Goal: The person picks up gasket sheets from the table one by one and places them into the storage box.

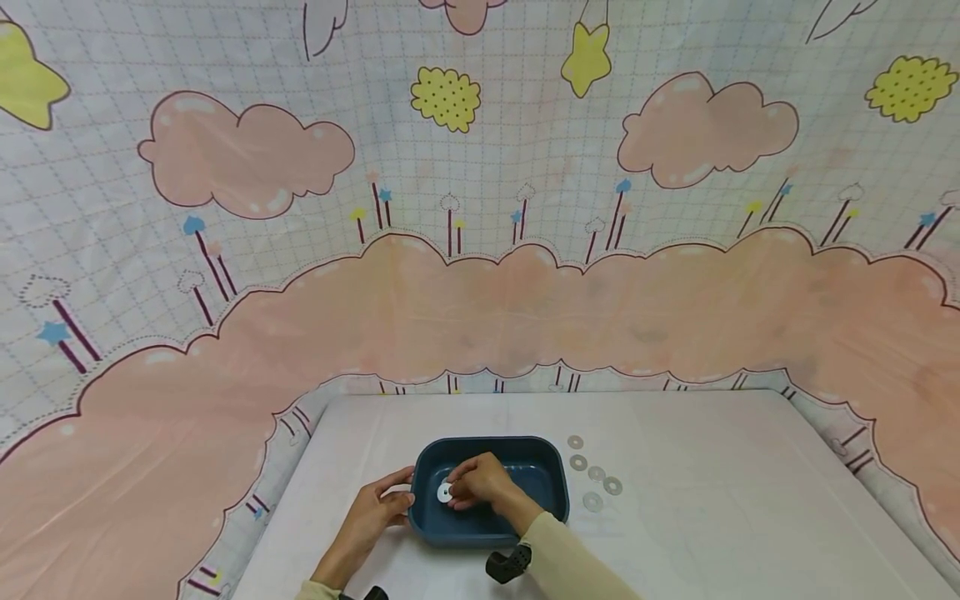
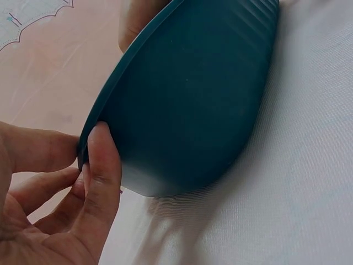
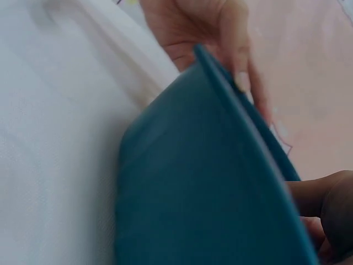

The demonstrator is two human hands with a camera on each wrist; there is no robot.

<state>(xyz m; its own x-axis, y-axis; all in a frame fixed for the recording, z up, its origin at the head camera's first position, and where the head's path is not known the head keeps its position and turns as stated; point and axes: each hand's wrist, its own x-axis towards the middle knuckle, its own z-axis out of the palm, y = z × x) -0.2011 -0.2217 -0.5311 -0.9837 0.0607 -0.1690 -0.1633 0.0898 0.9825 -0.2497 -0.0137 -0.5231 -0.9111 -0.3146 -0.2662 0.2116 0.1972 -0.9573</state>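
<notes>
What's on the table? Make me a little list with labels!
container: dark blue tub on a white table
left hand: left hand grips the tub's left rim
right hand: right hand pinches a white washer over the tub
loose parts: five washers lying on the table right of the tub
backdrop: cloth with pink clouds and yellow stars

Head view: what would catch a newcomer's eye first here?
The pink cloud backdrop fills the wall behind the white table. At the near edge, a blue tray is gripped by the left hand, while the right hand pinches a washer over it. Five washers lie beside the tray.
</notes>
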